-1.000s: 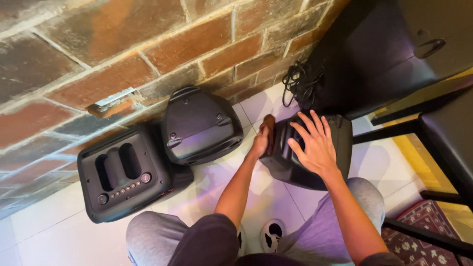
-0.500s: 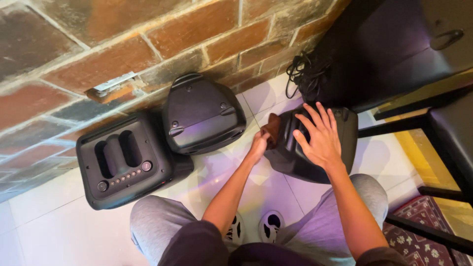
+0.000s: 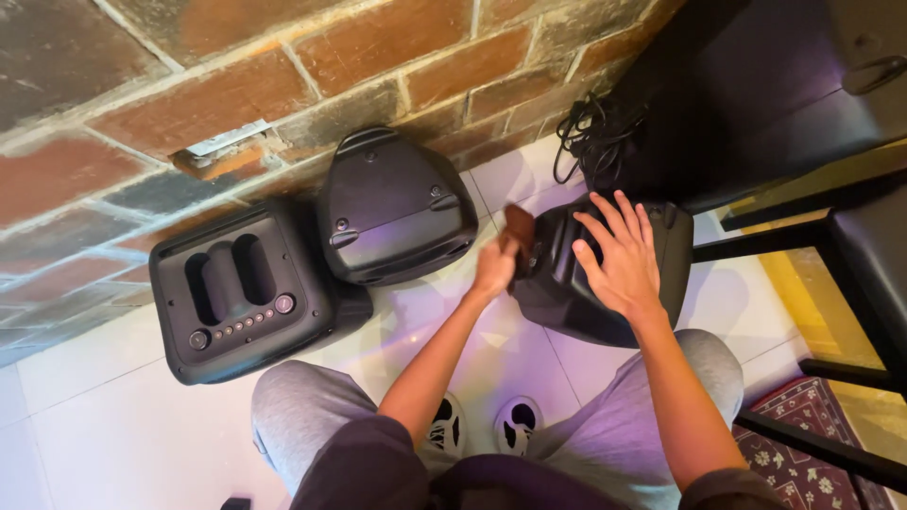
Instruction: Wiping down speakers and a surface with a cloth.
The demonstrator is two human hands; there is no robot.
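Observation:
A black portable speaker (image 3: 652, 293) stands on the white tiled floor between my knees and a dark cabinet. My right hand (image 3: 619, 260) lies flat on its top with fingers spread. My left hand (image 3: 499, 264) grips a small brown cloth or pad (image 3: 519, 231) against the speaker's left side. It is blurred. Two more black speakers stand by the brick wall: a rounded one (image 3: 392, 212) and a larger one with a handle recess and a row of buttons (image 3: 241, 293).
A brick wall (image 3: 283, 76) runs along the back. A tangle of black cables (image 3: 590, 137) lies beside the dark cabinet (image 3: 746, 94). Black furniture legs (image 3: 784, 236) and a patterned rug (image 3: 812, 444) sit to the right. My grey-trousered knees and shoes are below.
My left hand with the brown cloth has shifted slightly along the speaker's side. The right hand stays on top. The camera view has drifted a little.

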